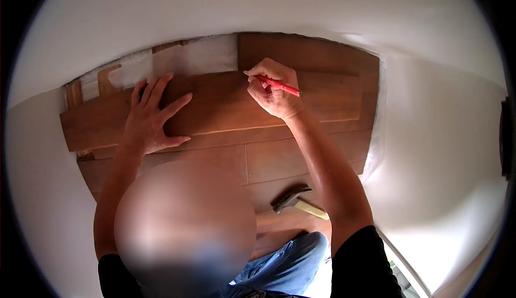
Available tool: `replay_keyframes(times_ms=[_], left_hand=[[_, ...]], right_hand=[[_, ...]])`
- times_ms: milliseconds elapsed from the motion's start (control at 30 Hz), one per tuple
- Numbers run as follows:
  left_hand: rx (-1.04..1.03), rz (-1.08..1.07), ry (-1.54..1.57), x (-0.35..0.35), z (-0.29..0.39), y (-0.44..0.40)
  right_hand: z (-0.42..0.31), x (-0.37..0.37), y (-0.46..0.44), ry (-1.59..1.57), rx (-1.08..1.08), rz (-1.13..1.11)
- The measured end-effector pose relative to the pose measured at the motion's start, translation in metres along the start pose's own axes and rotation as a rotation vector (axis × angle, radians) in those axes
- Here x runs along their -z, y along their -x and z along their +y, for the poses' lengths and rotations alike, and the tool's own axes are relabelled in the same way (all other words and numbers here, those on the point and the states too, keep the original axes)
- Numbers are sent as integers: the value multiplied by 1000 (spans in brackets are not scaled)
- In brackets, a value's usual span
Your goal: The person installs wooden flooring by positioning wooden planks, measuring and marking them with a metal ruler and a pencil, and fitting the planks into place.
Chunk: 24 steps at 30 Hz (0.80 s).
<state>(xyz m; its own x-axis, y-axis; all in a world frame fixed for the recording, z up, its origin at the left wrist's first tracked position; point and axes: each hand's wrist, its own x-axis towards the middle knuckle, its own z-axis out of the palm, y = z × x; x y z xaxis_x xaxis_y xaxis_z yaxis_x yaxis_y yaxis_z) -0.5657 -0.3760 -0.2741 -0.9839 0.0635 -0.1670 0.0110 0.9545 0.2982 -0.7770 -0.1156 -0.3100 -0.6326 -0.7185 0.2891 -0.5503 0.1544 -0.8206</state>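
Note:
My right hand (275, 89) is closed around a red pencil (277, 84), whose tip points left near the upper edge of a long brown wooden plank (215, 102). My left hand (153, 115) lies spread on the left part of that plank, fingers apart. The plank rests on top of other brown floor boards. Behind it, a shorter board (306, 51) sits against the wall at the upper right, and its left end is close to the pencil tip.
A hammer (293, 197) with a pale handle lies on the boards beside my right forearm. Whitish underlay (209, 56) shows between plank and back wall, with bits of wood at the left. White walls (430, 126) curve round the floor. A blurred round area covers the lower left.

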Motion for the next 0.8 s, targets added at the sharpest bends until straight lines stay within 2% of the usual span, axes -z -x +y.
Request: replay_keyframes(times_ms=[100, 200, 267, 333, 467, 600, 700, 733, 800], left_hand=[[-5, 26, 3, -2, 1, 1], [12, -16, 6, -5, -1, 2], [24, -4, -9, -5, 1, 3], [9, 5, -1, -7, -1, 3], [4, 16, -22, -1, 3, 1], [-2, 17, -37, -1, 2, 0], [16, -6, -63, -3, 7, 6], [5, 17, -60, -4, 5, 5], [-4, 27, -56, -6, 3, 5]], right_hand=[[4, 2, 5, -44, -102, -45], [8, -2, 5, -35, -9, 4], [5, -2, 7, -40, -62, -10], [1, 1, 5, -66, -50, -65], [0, 0, 4, -19, 13, -34], [-1, 5, 2, 0, -73, -63], [2, 9, 12, -305, -90, 135], [-6, 11, 24, -306, -91, 139], [-40, 17, 75, -100, -187, 289]])
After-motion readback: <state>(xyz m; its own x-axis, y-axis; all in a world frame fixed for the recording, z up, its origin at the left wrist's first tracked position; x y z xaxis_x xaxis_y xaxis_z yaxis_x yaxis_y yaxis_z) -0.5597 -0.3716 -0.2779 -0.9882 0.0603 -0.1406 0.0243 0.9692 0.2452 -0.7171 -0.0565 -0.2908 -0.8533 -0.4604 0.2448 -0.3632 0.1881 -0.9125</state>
